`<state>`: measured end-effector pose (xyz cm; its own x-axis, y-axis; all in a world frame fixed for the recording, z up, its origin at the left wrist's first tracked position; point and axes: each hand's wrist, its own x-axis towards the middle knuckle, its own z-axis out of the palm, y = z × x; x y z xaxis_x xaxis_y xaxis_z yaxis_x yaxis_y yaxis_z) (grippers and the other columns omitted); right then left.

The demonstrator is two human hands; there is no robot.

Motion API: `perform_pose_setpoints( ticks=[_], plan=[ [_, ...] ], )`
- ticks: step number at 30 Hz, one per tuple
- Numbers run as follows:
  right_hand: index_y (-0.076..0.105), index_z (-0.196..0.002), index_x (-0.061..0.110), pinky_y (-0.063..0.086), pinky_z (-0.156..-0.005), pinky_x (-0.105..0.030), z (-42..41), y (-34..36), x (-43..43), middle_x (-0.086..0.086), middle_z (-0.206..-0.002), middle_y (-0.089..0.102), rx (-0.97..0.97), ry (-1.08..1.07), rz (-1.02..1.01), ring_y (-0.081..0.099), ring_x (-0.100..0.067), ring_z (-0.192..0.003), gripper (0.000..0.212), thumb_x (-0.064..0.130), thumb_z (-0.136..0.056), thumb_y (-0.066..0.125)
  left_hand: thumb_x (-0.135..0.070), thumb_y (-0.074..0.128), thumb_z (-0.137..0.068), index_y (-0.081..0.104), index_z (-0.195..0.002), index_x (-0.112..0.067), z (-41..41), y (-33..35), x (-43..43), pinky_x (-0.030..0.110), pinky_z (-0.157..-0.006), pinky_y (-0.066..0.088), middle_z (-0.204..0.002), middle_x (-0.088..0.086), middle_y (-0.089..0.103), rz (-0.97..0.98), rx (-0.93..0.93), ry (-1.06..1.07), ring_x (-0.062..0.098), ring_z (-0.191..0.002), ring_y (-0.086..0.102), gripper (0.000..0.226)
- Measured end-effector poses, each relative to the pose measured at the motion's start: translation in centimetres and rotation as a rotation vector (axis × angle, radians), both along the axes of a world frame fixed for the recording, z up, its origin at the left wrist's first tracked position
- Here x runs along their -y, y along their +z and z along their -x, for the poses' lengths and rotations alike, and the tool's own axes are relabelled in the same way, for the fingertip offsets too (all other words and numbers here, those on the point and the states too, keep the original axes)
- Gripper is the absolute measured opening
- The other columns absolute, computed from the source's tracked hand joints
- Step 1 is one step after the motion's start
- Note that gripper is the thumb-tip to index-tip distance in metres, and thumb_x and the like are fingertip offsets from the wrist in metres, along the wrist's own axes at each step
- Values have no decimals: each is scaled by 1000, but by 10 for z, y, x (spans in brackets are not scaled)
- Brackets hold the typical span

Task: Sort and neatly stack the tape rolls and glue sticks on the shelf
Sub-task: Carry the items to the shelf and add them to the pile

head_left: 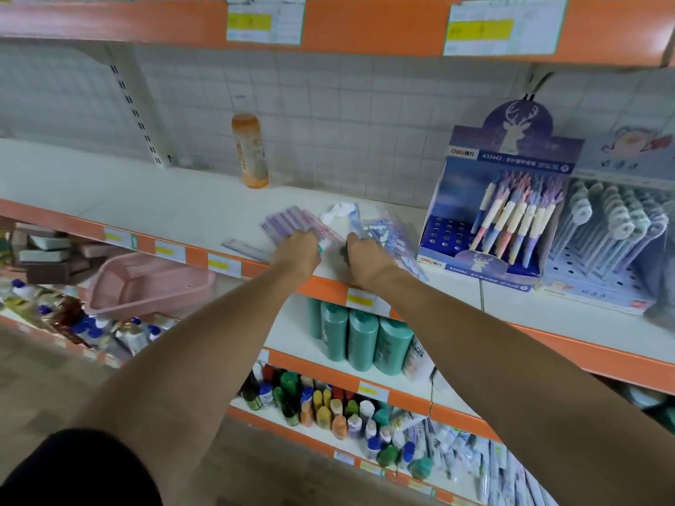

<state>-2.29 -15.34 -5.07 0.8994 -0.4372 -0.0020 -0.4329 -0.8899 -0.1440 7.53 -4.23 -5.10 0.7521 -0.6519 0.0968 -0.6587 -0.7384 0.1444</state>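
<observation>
Left hand (pixel 297 248) and right hand (pixel 365 255) touch two packets (pixel 288 222), one each.

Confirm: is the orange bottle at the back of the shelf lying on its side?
No, the orange bottle stands upright on the white shelf, close to the tiled back wall.

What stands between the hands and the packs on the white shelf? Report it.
Nothing visible. The left hand touches the purple packs and the right hand the blue packs. The pen display box stands to their right and the orange bottle behind them, both clear of the hands.
</observation>
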Motion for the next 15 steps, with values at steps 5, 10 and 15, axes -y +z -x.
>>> perform_pose_setpoints(
  ticks=[5,10,15],
  plan=[
    [43,-124,2,43,-89,-46,-16,9,-11,-22,-122,54,131,134,-28,53,-41,-112,27,9,-98,42,-11,59,-92,45,-131,3,2,21,-13,40,-85,44,-129,21,55,73,1,-17,37,-113,56,44],
    [46,-133,5,40,-101,-46,-40,18,-41,-23,-133,51,189,351,-74,48,-41,-121,41,29,-100,47,-18,62,-89,62,-114,-4,2,36,-62,34,-79,40,-116,20,58,53,30,63,36,-107,57,29],
    [53,-117,9,47,-87,-47,-48,4,-100,-18,-117,57,186,559,-63,53,-39,-109,26,25,-98,46,-9,62,-84,61,-108,-4,19,19,-136,37,-81,42,-112,18,60,69,7,258,35,-104,57,25]
  ],
)
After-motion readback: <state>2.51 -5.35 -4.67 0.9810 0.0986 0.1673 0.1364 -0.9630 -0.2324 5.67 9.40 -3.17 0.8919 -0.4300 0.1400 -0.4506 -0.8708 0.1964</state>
